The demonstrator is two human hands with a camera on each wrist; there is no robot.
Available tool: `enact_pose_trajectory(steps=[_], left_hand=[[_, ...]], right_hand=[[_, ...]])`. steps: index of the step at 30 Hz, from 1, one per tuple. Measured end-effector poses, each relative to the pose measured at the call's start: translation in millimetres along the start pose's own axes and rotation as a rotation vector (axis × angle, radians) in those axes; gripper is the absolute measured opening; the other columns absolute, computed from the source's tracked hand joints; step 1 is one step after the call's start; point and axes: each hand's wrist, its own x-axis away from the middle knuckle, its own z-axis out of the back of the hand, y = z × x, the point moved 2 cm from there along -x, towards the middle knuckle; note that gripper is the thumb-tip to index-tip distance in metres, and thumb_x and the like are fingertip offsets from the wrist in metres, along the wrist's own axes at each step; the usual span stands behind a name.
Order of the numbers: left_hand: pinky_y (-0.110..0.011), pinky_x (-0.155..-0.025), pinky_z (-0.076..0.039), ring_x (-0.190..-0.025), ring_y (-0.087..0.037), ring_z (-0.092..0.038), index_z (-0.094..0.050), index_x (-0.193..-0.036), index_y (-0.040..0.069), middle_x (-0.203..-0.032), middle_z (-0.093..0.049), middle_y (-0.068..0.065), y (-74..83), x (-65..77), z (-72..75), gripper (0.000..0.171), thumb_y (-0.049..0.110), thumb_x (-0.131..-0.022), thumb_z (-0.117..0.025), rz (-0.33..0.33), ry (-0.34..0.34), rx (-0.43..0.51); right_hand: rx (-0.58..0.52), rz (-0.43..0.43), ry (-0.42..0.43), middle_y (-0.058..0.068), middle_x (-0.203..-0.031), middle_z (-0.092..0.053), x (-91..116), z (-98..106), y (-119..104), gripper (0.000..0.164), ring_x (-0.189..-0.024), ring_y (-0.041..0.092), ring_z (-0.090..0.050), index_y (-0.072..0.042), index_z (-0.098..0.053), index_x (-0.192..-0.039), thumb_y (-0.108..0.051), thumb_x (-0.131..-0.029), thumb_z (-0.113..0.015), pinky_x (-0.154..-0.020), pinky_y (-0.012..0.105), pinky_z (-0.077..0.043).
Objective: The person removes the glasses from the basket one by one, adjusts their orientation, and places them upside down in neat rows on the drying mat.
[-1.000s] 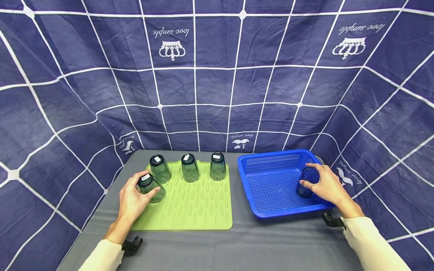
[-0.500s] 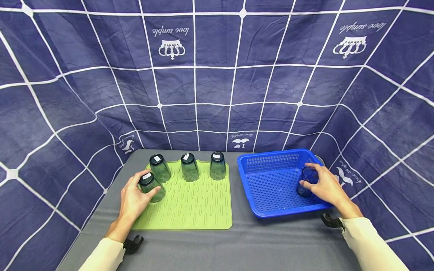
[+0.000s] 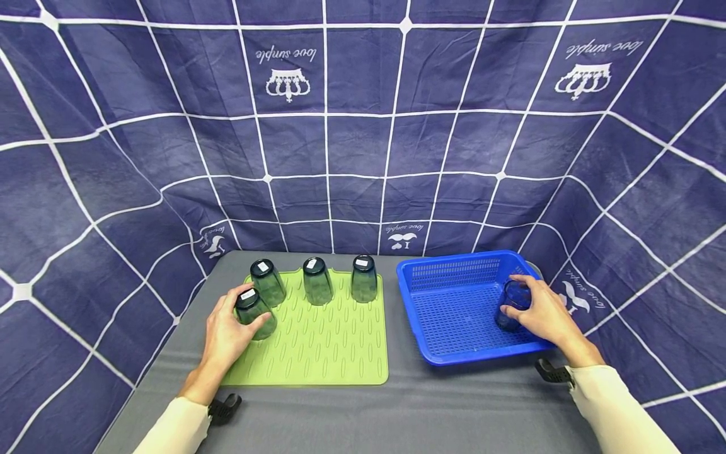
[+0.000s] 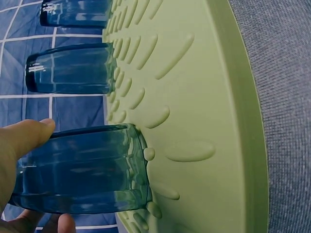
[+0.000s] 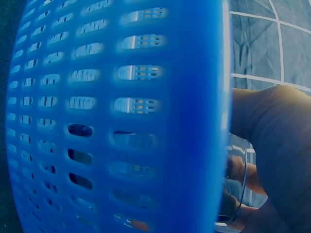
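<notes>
My left hand [image 3: 223,334] holds a dark green-blue drinking glass [image 3: 258,320] upside down at the left side of the green ribbed mat [image 3: 323,359]. Thumb and fingers lie on opposite sides of that glass [image 4: 82,170] in the left wrist view, its rim at the mat. Inside the blue plastic basket [image 3: 421,334], at its right end, my right hand [image 3: 547,318] grips another glass [image 3: 508,317]. The basket wall [image 5: 194,116] hides much of this second glass in the right wrist view, leaving part of the rim and some fingers visible.
Several more glasses stand inverted along the mat's far edge: a left one [image 3: 269,287], a middle one [image 3: 319,285] and a right one [image 3: 364,282]. A grey cloth [image 3: 351,419] covers the table. Behind it hangs a blue checked curtain [image 3: 363,145].
The left hand and the top of its glass have shifted slightly right. My right hand and its glass have edged a little left within the basket. The other glasses stay put.
</notes>
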Motion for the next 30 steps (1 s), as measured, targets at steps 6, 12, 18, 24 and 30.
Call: enact_pose_trajectory(steps=[6, 12, 18, 24, 30], left_hand=[[-0.072, -0.1, -0.054, -0.122, -0.057, -0.073, -0.07, -0.154, 0.015, -0.129, -0.074, -0.031, -0.3, -0.8, -0.5, 0.084, 0.01, -0.079, -0.107, 0.021, -0.026, 0.018], [-0.071, -0.098, -0.054, -0.119, -0.056, -0.073, -0.07, -0.155, 0.017, -0.128, -0.075, -0.03, 1.4, -1.3, -0.7, 0.085, 0.011, -0.079, -0.107, 0.011, -0.031, 0.019], [-0.073, -0.099, -0.054, -0.12, -0.056, -0.073, -0.07, -0.154, 0.017, -0.129, -0.075, -0.029, 3.0, -1.8, -0.3, 0.085, 0.012, -0.078, -0.107, -0.003, -0.031, 0.019], [-0.073, -0.103, -0.054, -0.125, -0.057, -0.073, -0.07, -0.155, 0.017, -0.135, -0.075, -0.029, 4.7, -3.3, 0.5, 0.083, 0.012, -0.08, -0.105, -0.005, -0.038, 0.026], [-0.072, -0.104, -0.054, -0.125, -0.056, -0.073, -0.072, -0.153, 0.016, -0.133, -0.075, -0.028, 5.7, -3.4, 0.7, 0.08, 0.012, -0.081, -0.105, -0.008, -0.038, 0.022]], right_hand=[[-0.002, 0.009, 0.008, 0.037, -0.139, -0.073, 0.7, 1.0, -0.8, 0.082, -0.128, 0.06, -0.068, 0.003, -0.061, -0.155, -0.023, -0.087, -0.1, -0.1, 0.077, -0.052], [0.004, 0.011, 0.01, 0.037, -0.141, -0.073, 1.1, 0.6, -0.7, 0.08, -0.129, 0.06, -0.068, 0.002, -0.062, -0.153, -0.023, -0.087, -0.1, -0.101, 0.076, -0.052], [0.0, 0.001, -0.003, 0.042, -0.145, -0.07, 1.1, 2.3, 0.4, 0.08, -0.134, 0.065, -0.065, 0.002, -0.063, -0.153, -0.024, -0.087, -0.1, -0.104, 0.081, -0.049], [0.006, 0.009, 0.017, 0.044, -0.143, -0.07, 1.1, 2.9, 0.3, 0.079, -0.131, 0.068, -0.067, 0.001, -0.065, -0.151, -0.025, -0.085, -0.101, -0.101, 0.081, -0.052], [0.0, 0.012, 0.026, 0.041, -0.143, -0.072, 0.6, 2.6, 1.4, 0.078, -0.129, 0.065, -0.07, -0.001, -0.067, -0.15, -0.026, -0.084, -0.102, -0.1, 0.08, -0.054]])
